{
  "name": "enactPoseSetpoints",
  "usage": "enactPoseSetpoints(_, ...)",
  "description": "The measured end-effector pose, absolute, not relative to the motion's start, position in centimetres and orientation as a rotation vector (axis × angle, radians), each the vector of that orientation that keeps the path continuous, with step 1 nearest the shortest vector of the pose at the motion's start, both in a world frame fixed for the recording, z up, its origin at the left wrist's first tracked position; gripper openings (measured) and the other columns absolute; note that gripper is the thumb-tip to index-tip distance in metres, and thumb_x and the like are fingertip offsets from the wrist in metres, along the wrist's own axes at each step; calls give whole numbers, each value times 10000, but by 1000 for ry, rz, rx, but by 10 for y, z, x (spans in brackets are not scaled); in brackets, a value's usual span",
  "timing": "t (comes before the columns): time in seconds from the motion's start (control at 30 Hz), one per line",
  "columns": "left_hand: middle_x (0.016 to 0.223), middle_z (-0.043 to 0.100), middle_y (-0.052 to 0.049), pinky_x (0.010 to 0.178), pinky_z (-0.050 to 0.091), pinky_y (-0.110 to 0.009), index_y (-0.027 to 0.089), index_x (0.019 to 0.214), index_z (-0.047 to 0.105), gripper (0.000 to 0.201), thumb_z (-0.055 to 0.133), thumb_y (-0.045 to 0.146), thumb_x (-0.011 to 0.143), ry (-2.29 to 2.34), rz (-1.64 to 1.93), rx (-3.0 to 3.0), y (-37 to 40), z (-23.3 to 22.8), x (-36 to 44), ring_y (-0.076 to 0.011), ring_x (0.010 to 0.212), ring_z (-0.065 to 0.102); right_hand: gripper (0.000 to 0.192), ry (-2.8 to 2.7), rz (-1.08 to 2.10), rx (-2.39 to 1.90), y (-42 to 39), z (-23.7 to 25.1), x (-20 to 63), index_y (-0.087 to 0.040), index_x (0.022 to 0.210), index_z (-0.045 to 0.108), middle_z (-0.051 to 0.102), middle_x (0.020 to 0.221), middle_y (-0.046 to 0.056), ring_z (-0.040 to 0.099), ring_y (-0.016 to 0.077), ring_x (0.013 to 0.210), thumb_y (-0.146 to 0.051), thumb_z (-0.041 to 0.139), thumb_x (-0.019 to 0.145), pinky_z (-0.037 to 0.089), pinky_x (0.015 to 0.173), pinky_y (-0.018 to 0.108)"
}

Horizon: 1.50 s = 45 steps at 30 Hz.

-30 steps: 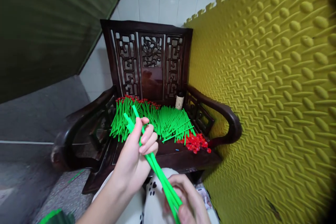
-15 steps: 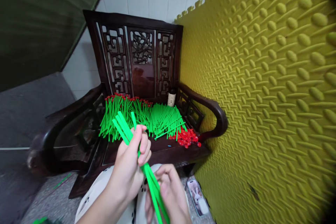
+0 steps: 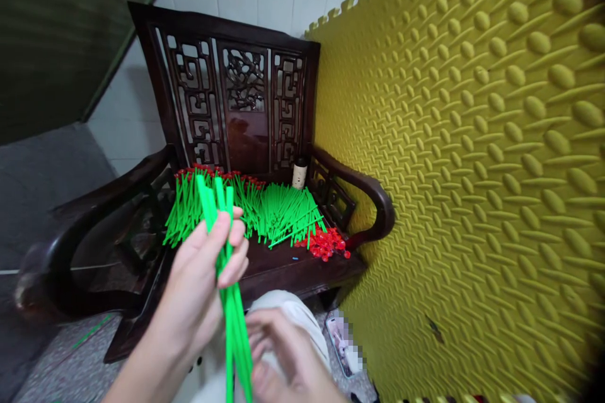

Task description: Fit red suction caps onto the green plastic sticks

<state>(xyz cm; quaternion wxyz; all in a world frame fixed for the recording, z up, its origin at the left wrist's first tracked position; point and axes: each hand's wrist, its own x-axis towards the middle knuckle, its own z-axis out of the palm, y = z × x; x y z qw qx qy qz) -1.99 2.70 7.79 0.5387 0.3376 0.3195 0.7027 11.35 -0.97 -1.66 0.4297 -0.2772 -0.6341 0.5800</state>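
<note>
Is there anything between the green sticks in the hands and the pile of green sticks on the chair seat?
Nothing visible. The left hand holds the bundle of green sticks, and the right hand touches its lower end. Only open space lies between it and the pile on the chair.

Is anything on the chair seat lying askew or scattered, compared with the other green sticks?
Yes. One green stick lies crosswise over the front of the stick pile on the chair, while the others run roughly front to back. Beside it, small red pieces sit in a loose heap near the seat's front right.
</note>
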Motion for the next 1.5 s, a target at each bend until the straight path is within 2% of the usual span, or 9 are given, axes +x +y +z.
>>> enactPoseSetpoints(0.07, 639, 442, 56, 351, 256, -138, 165, 941, 612, 93, 586, 230, 881, 779, 1758, 986, 30, 87, -31, -19, 373, 283, 309, -1621, 982, -926, 17, -18, 137, -190, 1036, 586, 643, 989, 90, 605, 191, 898, -435, 504, 868, 483, 800, 315)
enactPoseSetpoints(0.17, 685, 519, 24, 427, 291, -178, 193, 943, 624, 81, 584, 206, 875, 1087, 1955, 1379, 47, 85, -41, -73, 460, 393, 309, -1650, 485, -1520, 76, -37, 176, -180, 975, 620, 671, 912, 70, 618, 163, 812, -353, 367, 935, 475, 752, 268)
enactPoseSetpoints(0.23, 702, 550, 16, 502, 304, -187, 196, 826, 630, 26, 652, 183, 818, 1378, 1928, 1664, 66, 68, -40, -95, 531, 406, 311, -1660, 464, -1681, 118, -57, 195, -146, 937, 655, 683, 804, 81, 624, 174, 725, -294, 381, 928, 467, 684, 273)
enactPoseSetpoints(0.4, 678, 563, 13, 657, 336, -227, 204, 762, 628, 112, 589, 260, 851, 1242, 1116, 2000, 106, 7, -26, -150, 651, 497, 185, -1758, 447, -1930, 178, -100, 203, -161, 878, 694, 690, 764, 74, 644, 203, 763, -291, 562, 864, 471, 713, 323)
enactPoseSetpoints(0.57, 534, 506, 38, 559, 319, -224, 171, 618, 567, 338, 562, 423, 844, 1169, 856, 1945, 118, -25, -22, -124, 525, 446, 215, -1829, 426, -2102, 192, -118, 186, -146, 906, 642, 670, 950, 50, 631, 188, 884, -352, 587, 878, 495, 831, 413)
enactPoseSetpoints(0.73, 563, 525, 39, 444, 297, -210, 155, 664, 543, 459, 454, 557, 865, 1084, 660, 1792, 122, -26, -23, -74, 407, 370, 220, -1761, 442, -2181, 192, -126, 179, -147, 949, 632, 656, 995, 58, 622, 202, 933, -349, 562, 897, 493, 851, 429)
enactPoseSetpoints(1.13, 697, 588, 25, 415, 267, -203, 135, 896, 545, 455, 550, 581, 806, 1042, 634, 1635, 117, -20, -35, -52, 412, 366, 113, -1240, 654, -1801, 182, -123, 172, -146, 825, 620, 646, 994, 62, 600, 216, 970, -258, 632, 828, 468, 875, 430)
enactPoseSetpoints(1.27, 669, 568, 31, 413, 246, -208, 135, 783, 564, 449, 543, 582, 815, 1026, 674, 1657, 116, -21, -37, -47, 411, 332, 144, -1030, 852, -1427, 165, -107, 176, -170, 726, 602, 673, 852, 58, 646, 226, 885, -297, 671, 725, 517, 795, 357)
enactPoseSetpoints(1.5, 655, 582, 6, 473, 322, -207, 132, 747, 563, 415, 523, 531, 852, 870, 618, 1575, 106, -2, -40, -68, 471, 436, 311, -813, 1390, -827, 99, -61, 160, -188, 890, 700, 719, 890, 48, 665, 129, 762, -291, 806, 616, 554, 673, 201)
